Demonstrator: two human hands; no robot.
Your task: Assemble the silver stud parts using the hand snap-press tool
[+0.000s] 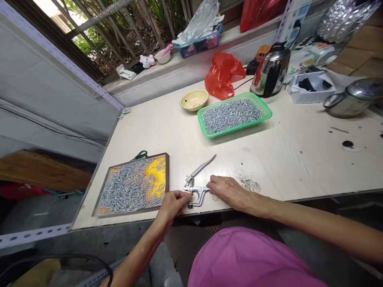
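A metal hand press tool [197,187] lies on the table's front edge, its long lever pointing up to the right. My left hand [173,204] is pinched closed at the tool's jaw, fingertips holding something too small to name. My right hand [229,192] rests palm down on the tool's right side, fingers curled over it. To the left sits a brown-framed tray [131,184] with a yellow base, covered by several small silver metal parts.
A green tray [233,114] of silver parts stands mid-table, with a yellow bowl [194,99] and red bag [224,74] behind. A kettle [271,71], a steel pot [354,98] and boxes crowd the back right. Green-handled scissors [141,154] lie behind the framed tray. Metal debris [249,183] lies by my right hand.
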